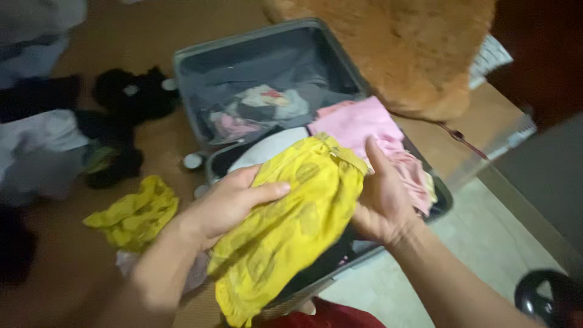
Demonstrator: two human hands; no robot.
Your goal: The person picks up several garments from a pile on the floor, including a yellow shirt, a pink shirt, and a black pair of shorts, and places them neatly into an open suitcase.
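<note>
Over the open suitcase (194, 79), left hand (228, 203) and right hand (379, 203) clasp a yellow garment (291, 231) — crumpled, faintly patterned.

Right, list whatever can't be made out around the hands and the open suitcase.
Head view only:
- The suitcase near half: mostly covered by the yellow garment that the left hand and right hand hold.
- The clothes in the far half: blurred, kinds unclear.
- The dark round object: cut off at the bottom right corner.
- The dark heap on the floor: too dim.
</note>
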